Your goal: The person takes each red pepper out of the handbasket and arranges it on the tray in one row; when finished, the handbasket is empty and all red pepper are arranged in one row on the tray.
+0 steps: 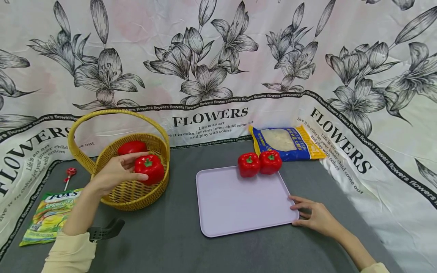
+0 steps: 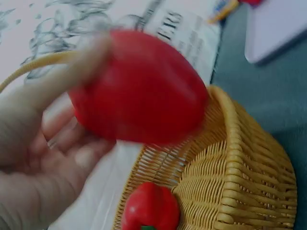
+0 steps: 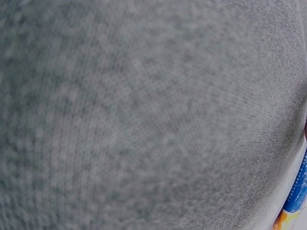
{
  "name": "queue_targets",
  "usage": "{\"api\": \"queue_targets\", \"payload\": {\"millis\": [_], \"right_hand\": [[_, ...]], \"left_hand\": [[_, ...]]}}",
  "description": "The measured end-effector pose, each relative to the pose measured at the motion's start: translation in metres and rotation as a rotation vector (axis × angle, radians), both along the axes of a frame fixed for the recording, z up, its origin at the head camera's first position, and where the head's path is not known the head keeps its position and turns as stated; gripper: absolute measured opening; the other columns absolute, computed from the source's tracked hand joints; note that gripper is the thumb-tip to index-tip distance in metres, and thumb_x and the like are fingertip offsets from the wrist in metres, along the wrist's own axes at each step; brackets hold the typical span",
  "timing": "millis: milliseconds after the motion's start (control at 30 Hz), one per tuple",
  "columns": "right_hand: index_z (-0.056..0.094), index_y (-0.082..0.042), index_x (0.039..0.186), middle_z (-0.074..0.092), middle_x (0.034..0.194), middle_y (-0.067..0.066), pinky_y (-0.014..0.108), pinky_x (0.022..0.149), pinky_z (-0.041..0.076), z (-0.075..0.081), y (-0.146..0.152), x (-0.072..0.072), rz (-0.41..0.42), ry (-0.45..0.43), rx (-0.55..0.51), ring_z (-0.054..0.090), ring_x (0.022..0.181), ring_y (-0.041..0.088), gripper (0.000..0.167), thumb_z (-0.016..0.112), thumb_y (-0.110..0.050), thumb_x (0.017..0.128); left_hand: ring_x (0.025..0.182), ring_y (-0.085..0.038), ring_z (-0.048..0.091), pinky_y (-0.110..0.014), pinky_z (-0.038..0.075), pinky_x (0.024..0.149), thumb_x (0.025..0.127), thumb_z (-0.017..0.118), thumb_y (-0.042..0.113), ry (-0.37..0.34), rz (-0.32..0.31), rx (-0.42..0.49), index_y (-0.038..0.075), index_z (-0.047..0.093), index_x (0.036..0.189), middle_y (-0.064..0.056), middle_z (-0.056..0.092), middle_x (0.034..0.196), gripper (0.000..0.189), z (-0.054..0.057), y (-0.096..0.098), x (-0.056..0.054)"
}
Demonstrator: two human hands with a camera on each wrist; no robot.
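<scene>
My left hand [image 1: 114, 172] grips a red bell pepper [image 1: 150, 169] with a green stem, thumb on one side and fingers on the other. It holds the pepper over the yellow wicker basket [image 1: 136, 203]; in the left wrist view the pepper [image 2: 148, 91] is blurred, above the basket's rim. Another red bell pepper [image 1: 131, 147] lies inside the basket. At the lower right corner of the pale purple tray [image 1: 246, 204], my right hand [image 1: 315, 216] rests its fingertips on the edge. Two red bell peppers [image 1: 249, 165] sit side by side at the tray's far right corner.
Behind those peppers lies a blue and yellow food bag [image 1: 286, 142]. On the left are a green and yellow candy bag [image 1: 51, 216] and a red lollipop [image 1: 71, 172]. The basket's tall handle [image 1: 119, 111] arches over it. A flower-printed cloth [image 1: 205, 57] hangs behind the grey table.
</scene>
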State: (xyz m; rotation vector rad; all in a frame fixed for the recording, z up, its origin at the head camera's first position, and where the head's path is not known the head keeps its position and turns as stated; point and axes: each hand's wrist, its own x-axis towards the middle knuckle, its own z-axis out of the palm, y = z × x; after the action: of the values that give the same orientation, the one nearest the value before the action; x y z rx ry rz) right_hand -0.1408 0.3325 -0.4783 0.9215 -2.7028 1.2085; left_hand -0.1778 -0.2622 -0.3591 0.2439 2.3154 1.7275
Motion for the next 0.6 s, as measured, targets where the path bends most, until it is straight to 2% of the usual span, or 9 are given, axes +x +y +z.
{"api": "queue_targets", "payload": {"millis": [100,167,300,400,600], "right_hand": [[0.072,-0.001,0.098,0.059,0.124,0.023,0.021,0.073,0.055,0.0,0.0,0.001,-0.001,0.004,-0.01,0.048,0.117,-0.006,0.036,0.087,-0.011,0.067],[0.072,-0.001,0.099,0.059,0.125,0.022,0.021,0.073,0.055,0.0,0.0,0.001,0.002,0.013,-0.007,0.048,0.117,-0.005,0.036,0.087,-0.01,0.067],[0.072,-0.002,0.099,0.059,0.125,0.023,0.02,0.073,0.055,0.0,0.0,0.001,-0.005,0.0,-0.005,0.048,0.118,-0.004,0.036,0.087,-0.012,0.068],[0.072,-0.003,0.099,0.058,0.125,0.025,0.02,0.073,0.055,0.0,0.002,0.0,-0.013,-0.022,0.006,0.048,0.118,-0.005,0.036,0.087,-0.014,0.068],[0.072,-0.003,0.1,0.057,0.126,0.025,0.022,0.073,0.056,0.0,0.003,-0.001,-0.019,-0.036,0.035,0.047,0.118,-0.006,0.036,0.086,-0.017,0.07]], "left_hand": [[0.124,-0.033,0.049,-0.02,0.049,0.089,0.083,0.076,0.012,0.066,-0.005,-0.049,0.001,0.043,0.14,-0.021,0.045,0.14,0.067,0.005,0.011,0.0],[0.127,-0.038,0.047,-0.02,0.048,0.09,0.082,0.076,0.012,0.096,-0.013,-0.044,0.0,0.044,0.138,-0.02,0.046,0.139,0.065,0.006,0.018,0.001],[0.124,-0.038,0.05,-0.024,0.05,0.089,0.082,0.076,0.011,0.127,0.002,0.009,0.0,0.049,0.135,-0.02,0.049,0.136,0.061,0.004,0.032,-0.001],[0.122,-0.034,0.053,-0.025,0.05,0.089,0.082,0.076,0.011,0.125,0.019,0.056,0.001,0.05,0.136,-0.019,0.05,0.136,0.06,0.0,0.042,-0.003],[0.118,-0.035,0.056,-0.029,0.051,0.089,0.078,0.08,0.01,0.112,0.007,0.063,0.0,0.051,0.136,-0.02,0.054,0.133,0.065,-0.008,0.066,-0.01]]}}
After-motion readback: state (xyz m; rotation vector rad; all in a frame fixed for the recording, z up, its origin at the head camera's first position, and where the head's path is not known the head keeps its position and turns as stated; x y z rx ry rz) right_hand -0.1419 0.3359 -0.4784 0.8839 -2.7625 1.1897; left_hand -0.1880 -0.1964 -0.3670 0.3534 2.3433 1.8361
